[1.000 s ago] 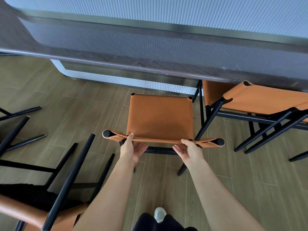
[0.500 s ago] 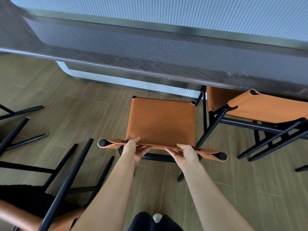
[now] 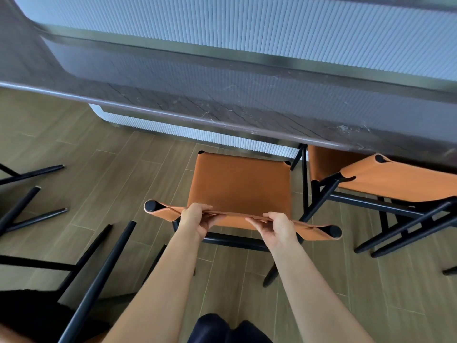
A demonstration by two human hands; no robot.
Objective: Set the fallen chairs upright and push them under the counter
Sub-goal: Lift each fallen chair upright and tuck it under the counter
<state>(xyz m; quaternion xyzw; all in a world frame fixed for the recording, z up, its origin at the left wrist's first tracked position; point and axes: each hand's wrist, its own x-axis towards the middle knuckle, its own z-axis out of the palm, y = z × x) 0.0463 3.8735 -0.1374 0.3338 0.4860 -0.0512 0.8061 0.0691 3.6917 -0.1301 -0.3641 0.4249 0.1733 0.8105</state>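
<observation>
An upright chair [image 3: 238,184] with an orange leather seat and black frame stands in front of me, its front edge just short of the dark counter [image 3: 222,105]. My left hand [image 3: 196,217] and my right hand [image 3: 275,227] both grip the top edge of its orange backrest, fingers curled over it. A second orange chair [image 3: 385,179] stands upright at the right, partly under the counter. A fallen chair [image 3: 96,276] lies at the lower left with its black legs pointing up and away.
More black chair legs [image 3: 29,194] stick out at the far left edge. The counter has a ribbed white base [image 3: 197,134] behind the chair. Wood-look floor [image 3: 111,174] lies open between the held chair and the fallen ones.
The held chair has moved forward toward the counter, and my hands have closed more firmly over the backrest. My view has come closer to the counter.
</observation>
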